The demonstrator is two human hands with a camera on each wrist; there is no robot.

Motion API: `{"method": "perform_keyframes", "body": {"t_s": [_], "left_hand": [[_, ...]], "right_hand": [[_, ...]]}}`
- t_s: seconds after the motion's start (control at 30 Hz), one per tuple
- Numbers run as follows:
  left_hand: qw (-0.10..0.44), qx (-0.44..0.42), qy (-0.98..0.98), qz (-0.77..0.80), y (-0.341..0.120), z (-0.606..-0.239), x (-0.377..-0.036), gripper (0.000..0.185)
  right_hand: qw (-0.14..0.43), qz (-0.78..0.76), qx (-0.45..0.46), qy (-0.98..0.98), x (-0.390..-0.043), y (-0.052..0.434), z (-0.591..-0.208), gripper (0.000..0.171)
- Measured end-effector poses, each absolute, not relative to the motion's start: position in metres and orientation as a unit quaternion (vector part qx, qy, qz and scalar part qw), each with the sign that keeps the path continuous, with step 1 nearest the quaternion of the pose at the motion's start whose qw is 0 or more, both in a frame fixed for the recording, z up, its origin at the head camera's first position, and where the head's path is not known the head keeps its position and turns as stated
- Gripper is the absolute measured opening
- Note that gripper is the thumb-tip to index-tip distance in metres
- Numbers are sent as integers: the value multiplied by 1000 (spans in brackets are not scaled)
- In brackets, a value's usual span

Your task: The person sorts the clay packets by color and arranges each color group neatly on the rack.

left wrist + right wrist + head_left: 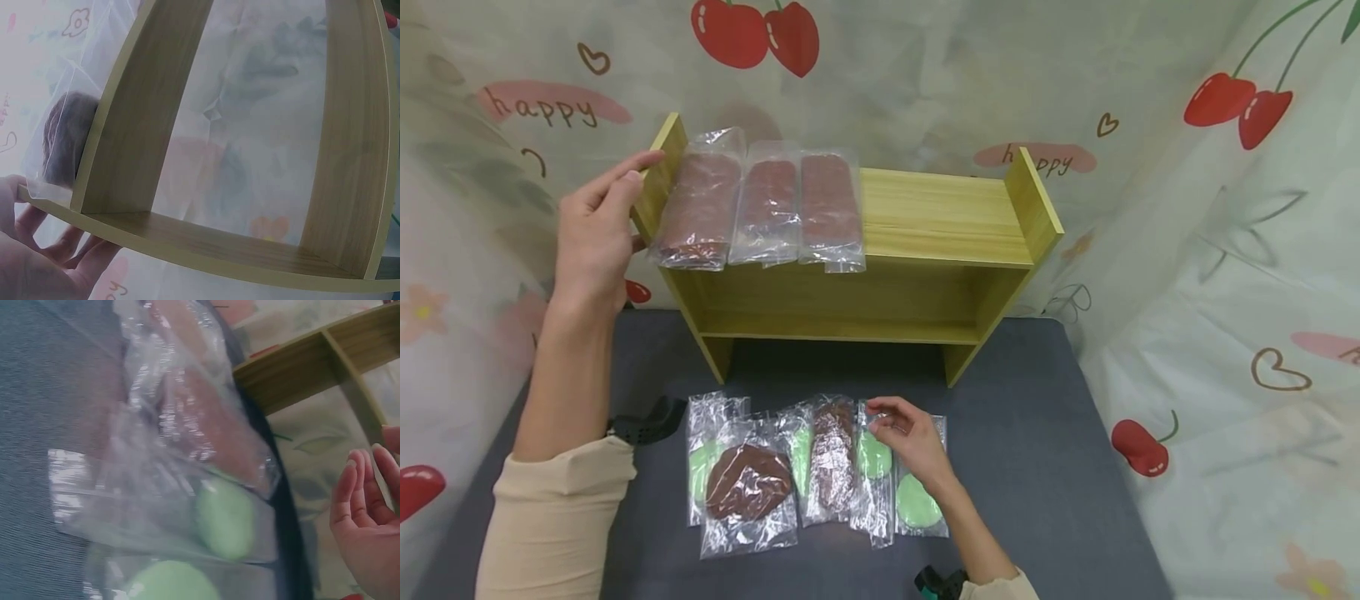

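My left hand (597, 229) grips the left side panel (662, 179) of a wooden shelf (947, 217), thumb on one side and fingers behind. In the left wrist view the fingers (69, 247) curl round the panel's edge. Three clear bags holding flat brown pieces (703, 196) stand side by side on the upper board, next to that hand. My right hand (913, 442) is raised over the table with loosely bent fingers and nothing between them. In the head view it overlaps a bag with a green round piece (874, 457); another green round piece (917, 502) lies bagged beside it.
On the dark table (1030, 467) lie more clear bags, with a round brown piece (749, 483), a long brown piece (833, 458) and green pieces. The shelf's lower board (842, 327) stands behind them. A printed cloth (1195, 250) encloses the back and sides.
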State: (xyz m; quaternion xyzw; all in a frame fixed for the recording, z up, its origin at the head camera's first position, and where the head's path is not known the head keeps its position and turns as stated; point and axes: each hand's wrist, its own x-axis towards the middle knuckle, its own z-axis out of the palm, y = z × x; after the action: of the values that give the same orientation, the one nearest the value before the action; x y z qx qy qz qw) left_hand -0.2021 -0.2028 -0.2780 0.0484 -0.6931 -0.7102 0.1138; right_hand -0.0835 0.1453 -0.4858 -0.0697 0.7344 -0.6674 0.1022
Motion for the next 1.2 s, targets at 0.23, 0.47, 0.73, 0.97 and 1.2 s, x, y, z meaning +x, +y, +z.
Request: {"method": "perform_keyframes", "body": {"t_s": [0.23, 0.47, 0.73, 0.97, 1.2], "left_hand": [[106, 54, -682, -721, -204, -276, -203, 32], [111, 58, -690, -713, -204, -278, -203, 33], [111, 58, -676, -726, -205, -278, -203, 31], [116, 57, -670, -731, -206, -279, -202, 31], [112, 57, -672, -729, -205, -280, -203, 31]], "right_hand": [[113, -679, -50, 724, -82, 141, -504, 34], [129, -669, -37, 731, -80, 136, -518, 39], [133, -666, -8, 733, -78, 131, -549, 46], [125, -633, 14, 764, -78, 129, -574, 47], [118, -595, 4, 795, -76, 124, -575, 50]]}}
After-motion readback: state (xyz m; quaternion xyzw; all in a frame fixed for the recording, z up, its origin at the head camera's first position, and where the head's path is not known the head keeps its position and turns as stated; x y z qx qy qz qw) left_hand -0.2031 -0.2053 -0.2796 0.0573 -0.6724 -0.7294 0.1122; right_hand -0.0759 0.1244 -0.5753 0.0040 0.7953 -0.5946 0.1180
